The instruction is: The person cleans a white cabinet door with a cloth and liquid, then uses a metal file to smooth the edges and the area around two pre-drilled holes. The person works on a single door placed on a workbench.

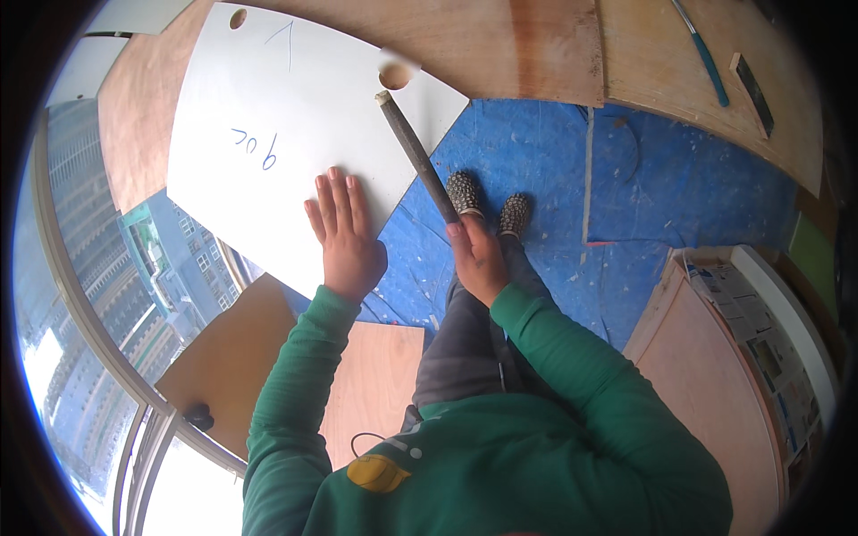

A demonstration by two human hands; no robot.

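A white board (232, 205) with two round holes and blue pen marks lies at the left. My left hand (344, 237) rests flat on it near its lower edge, fingers stretched out. Closed round the near end of a dark grey rod (413, 147) is my right hand (478, 259). The rod slants up and left over the board, its pale, blunt tip just below the right-hand hole (394, 76). Whether the tip touches the board, I cannot tell. My fingers cover the rod's near end.
Wooden boards (554, 54) run along the far side, bearing a teal-handled tool (710, 71) and a dark block (752, 96). Blue sheeting (536, 143) covers the floor under my feet. Windows (80, 295) line the left. A wooden panel (706, 393) and newspaper (751, 326) are at the right.
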